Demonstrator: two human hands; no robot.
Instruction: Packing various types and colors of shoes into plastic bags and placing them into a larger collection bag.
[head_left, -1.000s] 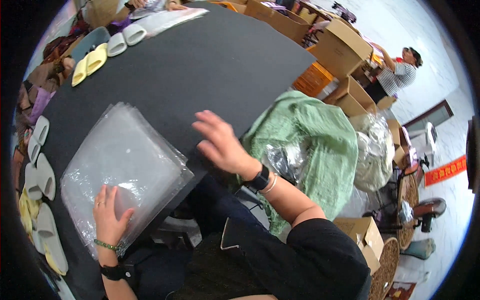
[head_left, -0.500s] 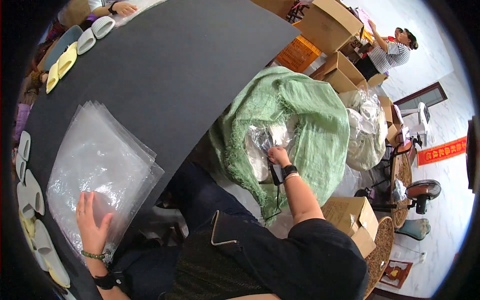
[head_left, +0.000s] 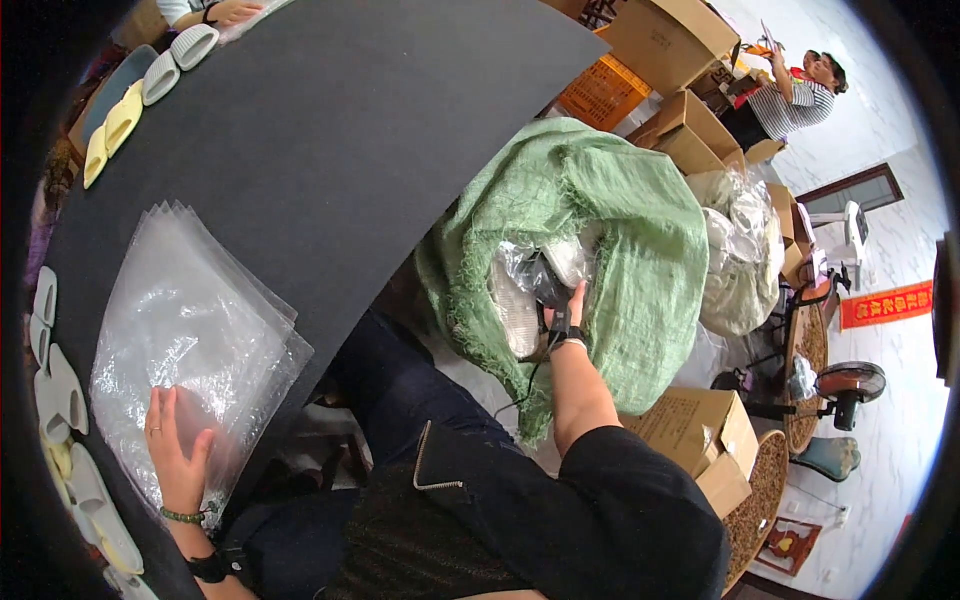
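My left hand (head_left: 178,450) lies with its fingers stretched out on a stack of clear plastic bags (head_left: 200,310) on the dark table. To the right, a green woven sack (head_left: 640,240) stands with its mouth turned open. My right hand (head_left: 566,312) reaches into it, thumb pointing up beside a whitish slipper (head_left: 565,262). The other fingers are hidden, so its grip cannot be made out. Another pale ribbed slipper (head_left: 518,315) and some crinkled clear film (head_left: 520,262) show inside the sack, left of that hand.
Pale grey slippers (head_left: 62,385) and yellow slippers (head_left: 115,130) line the left edge of the black table (head_left: 380,130). Cardboard boxes (head_left: 690,440), an orange crate (head_left: 605,92) and a whitish bulging sack (head_left: 740,260) surround the green sack. A striped-shirted person (head_left: 795,105) stands at far right.
My right hand has moved deeper into the sack, and its thumb now sticks up. The whitish slipper beside it has shifted. My left hand stays on the bags. The view has shifted slightly.
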